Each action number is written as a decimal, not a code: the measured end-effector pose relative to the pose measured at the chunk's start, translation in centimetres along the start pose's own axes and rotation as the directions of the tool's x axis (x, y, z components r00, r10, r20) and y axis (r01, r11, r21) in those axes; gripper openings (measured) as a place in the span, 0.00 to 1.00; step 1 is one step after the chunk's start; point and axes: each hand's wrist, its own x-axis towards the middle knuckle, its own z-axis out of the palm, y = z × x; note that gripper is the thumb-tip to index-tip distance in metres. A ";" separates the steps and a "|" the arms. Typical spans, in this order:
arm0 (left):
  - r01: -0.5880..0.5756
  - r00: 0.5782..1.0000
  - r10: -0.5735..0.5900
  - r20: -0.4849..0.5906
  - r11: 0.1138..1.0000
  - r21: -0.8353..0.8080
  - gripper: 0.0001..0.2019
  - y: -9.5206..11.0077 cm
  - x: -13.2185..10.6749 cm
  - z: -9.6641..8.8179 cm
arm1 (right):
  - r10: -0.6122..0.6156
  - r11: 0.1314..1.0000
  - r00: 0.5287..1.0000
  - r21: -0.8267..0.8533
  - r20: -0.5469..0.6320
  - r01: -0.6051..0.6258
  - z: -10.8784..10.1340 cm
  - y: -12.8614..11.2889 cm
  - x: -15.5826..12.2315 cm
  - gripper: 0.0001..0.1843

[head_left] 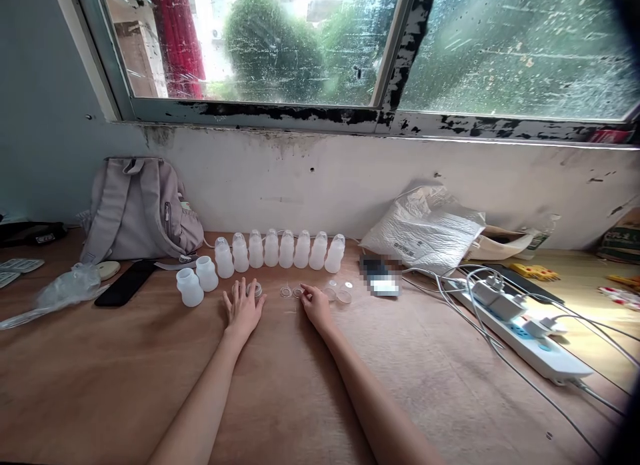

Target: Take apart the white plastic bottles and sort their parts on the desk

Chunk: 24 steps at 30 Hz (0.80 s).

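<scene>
My left hand lies flat on the wooden table with fingers spread, its fingertips at a small grey cap. My right hand rests beside it with fingers curled, its tips touching small clear discs. More clear discs lie just to the right. A row of several white translucent bottles stands behind the hands near the wall. Two shorter open bottles stand at the row's left end.
A grey backpack leans on the wall at the left, with a black phone and a clear plastic bag before it. At the right lie a crumpled plastic bag and a white power strip with cables.
</scene>
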 end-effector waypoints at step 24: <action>0.022 0.999 -0.023 0.037 0.999 0.031 0.28 -0.2 0.2 0.1 | 0.129 0.927 0.982 0.335 0.134 -0.168 -1.0 -0.8 -0.2 0.18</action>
